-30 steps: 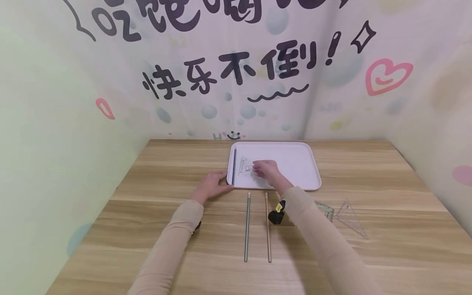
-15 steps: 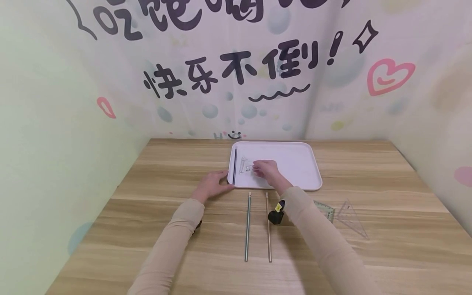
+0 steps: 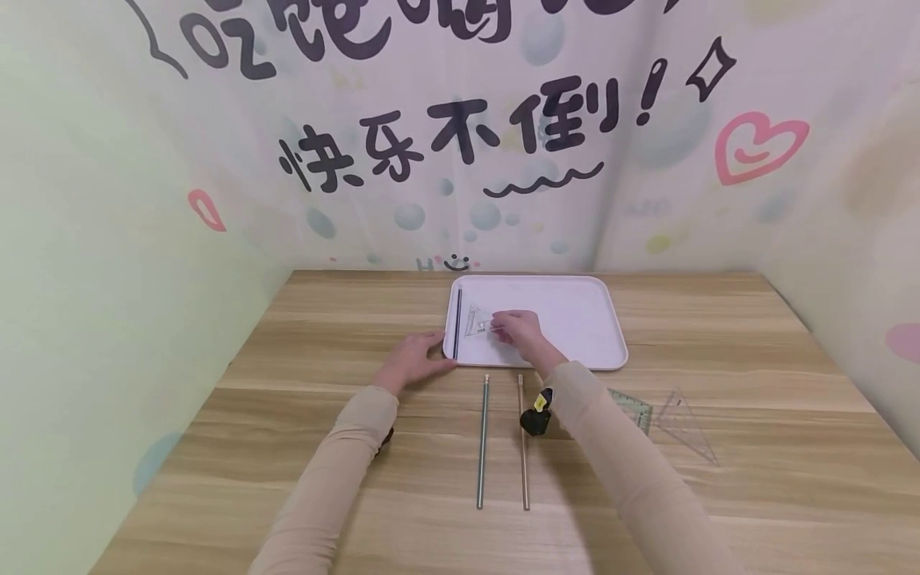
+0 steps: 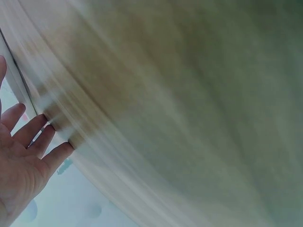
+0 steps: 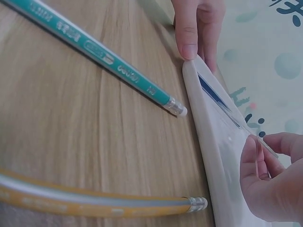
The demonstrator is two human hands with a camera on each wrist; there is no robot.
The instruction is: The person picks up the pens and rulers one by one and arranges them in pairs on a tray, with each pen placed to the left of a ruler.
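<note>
My left hand (image 3: 411, 361) rests at the near left corner of a white tray (image 3: 575, 363). Its thumb touches the front rim and its fingers lie along the left side, straight and spread in the left wrist view. Over the tray's left half, my right hand (image 3: 519, 331) pinches a clear plastic set square (image 3: 474, 321) between thumb and fingers. Only the thin edge of the set square (image 5: 270, 148) shows in the right wrist view. A dark blue pencil (image 3: 457, 323) lies in the tray along its left side.
In front of the tray lie a green pencil (image 3: 482, 443) and a gold-brown pencil (image 3: 523, 455), side by side. A greenish clear ruler (image 3: 636, 411), partly hidden by my right sleeve, and another clear set square (image 3: 684, 429) lie to the right. A printed cloth (image 3: 402, 224) hangs behind the table.
</note>
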